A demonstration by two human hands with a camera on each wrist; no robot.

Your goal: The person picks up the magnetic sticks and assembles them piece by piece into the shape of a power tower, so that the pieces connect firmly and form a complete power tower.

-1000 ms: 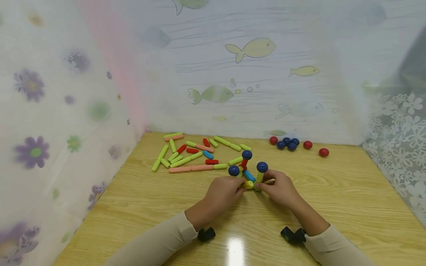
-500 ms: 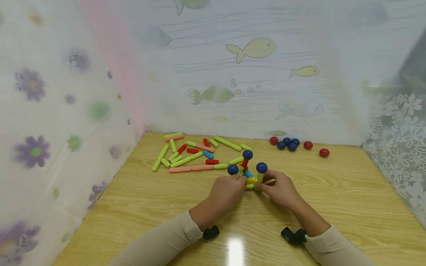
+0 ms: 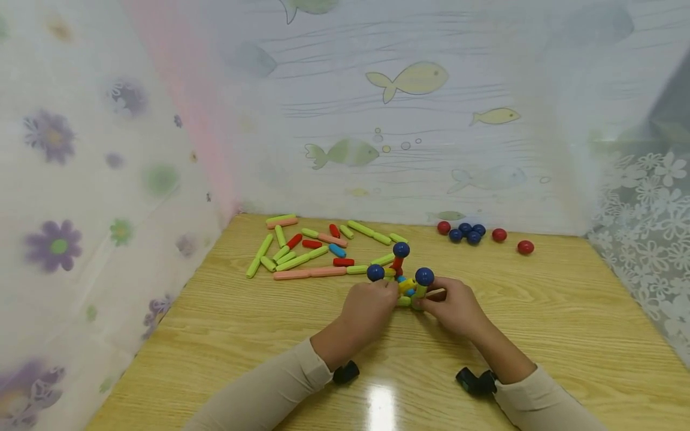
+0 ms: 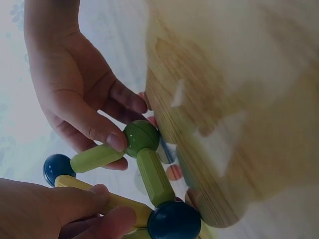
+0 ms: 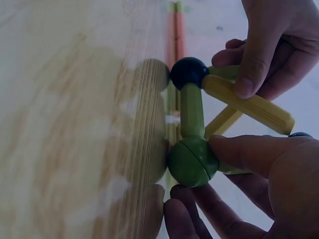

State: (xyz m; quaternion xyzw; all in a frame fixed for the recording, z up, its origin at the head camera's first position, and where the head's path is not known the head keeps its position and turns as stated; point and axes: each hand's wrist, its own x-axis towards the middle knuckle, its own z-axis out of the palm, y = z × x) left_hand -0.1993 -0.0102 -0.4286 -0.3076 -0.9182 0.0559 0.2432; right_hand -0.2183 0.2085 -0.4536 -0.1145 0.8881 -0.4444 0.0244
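Observation:
A frame of short rods and balls stands between the hands. My left hand (image 3: 369, 308) pinches a yellow rod (image 5: 254, 104), which slants from a dark blue ball (image 4: 174, 221) low on the frame towards the blue ball (image 3: 424, 276) atop a green upright rod (image 4: 97, 157). Whether the rod's upper end touches that ball I cannot tell. My right hand (image 3: 453, 305) holds the green ball (image 5: 193, 162) at the foot of this upright, thumb against its side. A green rod (image 5: 192, 109) joins the two low balls. Farther back, a red upright (image 3: 398, 264) carries another blue ball (image 3: 401, 250).
Several loose green, pink and red rods (image 3: 309, 273) lie at the back left of the wooden table (image 3: 539, 311). Blue balls (image 3: 465, 230) cluster at the back right, with red balls (image 3: 499, 234) beside them. A printed sheet (image 3: 377, 120) hangs behind the table.
The yellow rod's right end has risen from low beside the green ball to near the upright's top. My left hand has shifted slightly right; the right hand has stayed in place.

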